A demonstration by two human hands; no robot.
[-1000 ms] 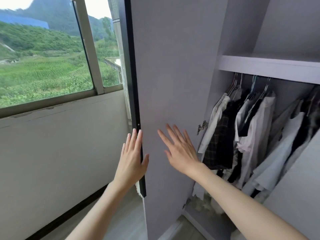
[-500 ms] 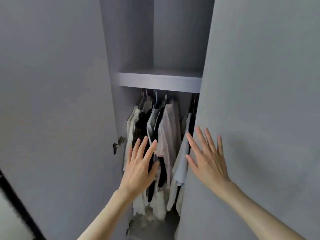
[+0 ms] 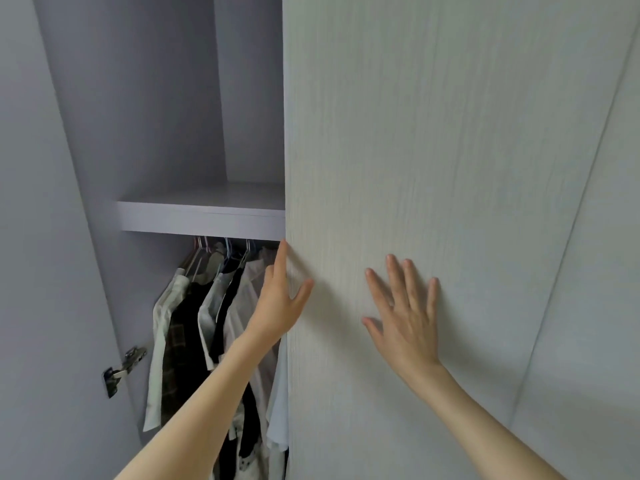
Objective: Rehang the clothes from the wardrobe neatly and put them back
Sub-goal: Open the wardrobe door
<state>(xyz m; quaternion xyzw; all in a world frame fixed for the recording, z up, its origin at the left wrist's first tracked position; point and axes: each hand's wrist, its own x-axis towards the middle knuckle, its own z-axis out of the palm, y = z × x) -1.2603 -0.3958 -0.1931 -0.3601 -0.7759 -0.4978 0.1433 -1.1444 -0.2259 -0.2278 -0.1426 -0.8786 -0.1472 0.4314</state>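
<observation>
Several white, black and plaid clothes (image 3: 194, 327) hang on hangers (image 3: 221, 258) under the wardrobe shelf (image 3: 201, 216), partly hidden behind the right door (image 3: 415, 150). My left hand (image 3: 280, 299) is at that door's left edge, fingers straight behind the edge and thumb on its front face. My right hand (image 3: 405, 313) lies flat with fingers spread on the front of the same door. Neither hand holds any garment.
The left door (image 3: 38, 271) stands swung open at the left, its metal hinge (image 3: 121, 370) showing on the side panel. Above the shelf is a bare upper compartment (image 3: 194, 98). A further pale panel (image 3: 595, 271) runs along the right.
The view has swung right from the window and left door to the right door. My left hand moved from the clothes to the door's edge, and my right hand went onto the door's face.
</observation>
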